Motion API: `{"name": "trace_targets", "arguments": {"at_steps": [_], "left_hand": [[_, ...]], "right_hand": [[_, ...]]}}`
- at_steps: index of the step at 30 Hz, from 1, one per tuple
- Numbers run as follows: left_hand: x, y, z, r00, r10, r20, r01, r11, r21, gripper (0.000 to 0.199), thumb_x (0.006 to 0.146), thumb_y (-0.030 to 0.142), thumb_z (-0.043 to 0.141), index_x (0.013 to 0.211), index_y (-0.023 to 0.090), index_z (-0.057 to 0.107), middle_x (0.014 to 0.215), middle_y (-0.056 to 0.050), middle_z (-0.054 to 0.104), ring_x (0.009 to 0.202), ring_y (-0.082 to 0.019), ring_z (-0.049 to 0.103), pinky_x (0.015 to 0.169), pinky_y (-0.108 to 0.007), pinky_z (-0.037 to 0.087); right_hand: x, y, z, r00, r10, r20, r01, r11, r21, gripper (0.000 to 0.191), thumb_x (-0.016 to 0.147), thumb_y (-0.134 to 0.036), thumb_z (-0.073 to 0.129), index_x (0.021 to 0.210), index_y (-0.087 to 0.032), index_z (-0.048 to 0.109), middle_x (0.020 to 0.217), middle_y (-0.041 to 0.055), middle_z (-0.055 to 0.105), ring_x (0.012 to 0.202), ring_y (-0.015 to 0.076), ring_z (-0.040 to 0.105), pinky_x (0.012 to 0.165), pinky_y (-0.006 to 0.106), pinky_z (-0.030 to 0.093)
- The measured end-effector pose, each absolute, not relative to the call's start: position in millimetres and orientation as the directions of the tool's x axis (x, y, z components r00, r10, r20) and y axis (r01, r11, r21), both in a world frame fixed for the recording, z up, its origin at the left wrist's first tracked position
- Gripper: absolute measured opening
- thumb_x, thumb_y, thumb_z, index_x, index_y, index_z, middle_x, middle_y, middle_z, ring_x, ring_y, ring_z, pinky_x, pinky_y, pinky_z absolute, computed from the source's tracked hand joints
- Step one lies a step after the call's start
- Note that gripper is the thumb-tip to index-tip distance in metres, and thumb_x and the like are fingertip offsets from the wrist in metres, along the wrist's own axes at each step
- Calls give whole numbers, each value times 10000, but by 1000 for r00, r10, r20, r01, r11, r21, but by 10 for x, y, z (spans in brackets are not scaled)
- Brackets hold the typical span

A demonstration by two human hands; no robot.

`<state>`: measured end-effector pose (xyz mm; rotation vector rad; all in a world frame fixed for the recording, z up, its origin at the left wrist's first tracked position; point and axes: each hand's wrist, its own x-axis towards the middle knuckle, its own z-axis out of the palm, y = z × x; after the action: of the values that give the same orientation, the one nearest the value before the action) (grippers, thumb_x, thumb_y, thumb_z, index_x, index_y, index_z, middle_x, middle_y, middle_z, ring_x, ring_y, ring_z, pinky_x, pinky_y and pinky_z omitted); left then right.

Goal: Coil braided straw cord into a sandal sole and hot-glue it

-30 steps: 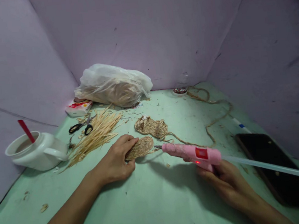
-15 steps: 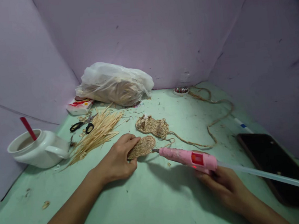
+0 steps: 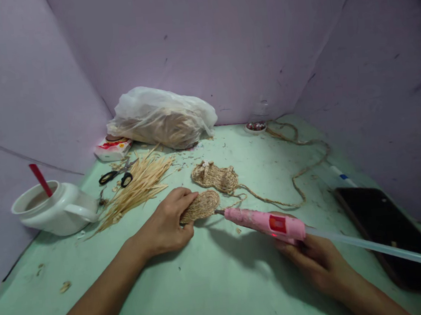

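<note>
My left hand (image 3: pixel 169 223) is closed on a small oval sole of coiled twine (image 3: pixel 202 206), thumb at the near side and fingers over its left end. In my right hand (image 3: pixel 319 261) is a pink glue gun (image 3: pixel 264 222) with a small red light lit. Its metal tip is at the sole's right edge; whether it touches I cannot tell. A long clear glue stick (image 3: pixel 385 248) sticks out from the gun's back. Just behind the sole lies a miniature woven slipper (image 3: pixel 214 176), joined to a twine cord (image 3: pixel 271 201).
Pale straw strips (image 3: pixel 138 185) and black-handled scissors (image 3: pixel 117 177) lie left, near a white pot (image 3: pixel 56 213) with a red stick. Behind are a plastic bag (image 3: pixel 164 117), a small box (image 3: pixel 114 150) and a bead jar (image 3: pixel 256 126). A dark phone-like slab (image 3: pixel 387 229) lies right.
Almost nothing differs. Both hands, the sole and the glue gun hold the same positions; the whole view has shifted very slightly.
</note>
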<state>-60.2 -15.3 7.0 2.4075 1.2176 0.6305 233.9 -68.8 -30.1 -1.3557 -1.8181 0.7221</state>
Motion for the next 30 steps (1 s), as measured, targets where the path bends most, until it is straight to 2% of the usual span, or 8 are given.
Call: {"name": "trace_targets", "arguments": {"at_steps": [5,13,18,22,30], "left_hand": [[-598,-156,81,529,819,223,656,-561,505,579,651,52,513,1217,176,497,1094,-95,514,996,-219,518,857,-365,468],[-591,-160,77,528,821,218,663,-558,499,575,664,55,515,1227,168,494,1118,-97,510,1013,-217,513,872,-350,463],[-597,-157,66,527,821,220,665,-560,495,572,674,65,518,1236,167,486,1136,-99,505,1024,-216,510,870,-345,464],[-604,-150,56,531,817,224,661,-565,493,565,675,68,518,1230,170,486,1124,-96,503,1021,-215,511,866,-346,465],[-593,-149,61,529,816,235,656,-569,496,547,671,61,520,1205,181,500,1094,-93,517,972,-210,530,826,-340,480]], "right_hand": [[2332,-690,-296,-205,965,160,530,247,-811,236,804,-372,531,664,-226,653,445,-7,484,411,139,463,368,217,393],[2329,-682,-286,-227,959,168,526,266,-808,241,808,-371,521,752,-209,691,545,21,573,507,166,536,495,251,475],[2344,-680,-307,-222,963,151,529,249,-811,224,799,-368,539,710,-213,674,489,8,532,433,141,480,413,227,417],[2319,-675,-266,-191,969,158,527,237,-816,225,799,-366,534,669,-214,638,478,5,508,447,142,475,391,220,389],[2267,-641,-185,-176,963,205,500,267,-824,194,791,-331,525,731,-185,638,557,0,557,525,153,517,490,243,461]]}}
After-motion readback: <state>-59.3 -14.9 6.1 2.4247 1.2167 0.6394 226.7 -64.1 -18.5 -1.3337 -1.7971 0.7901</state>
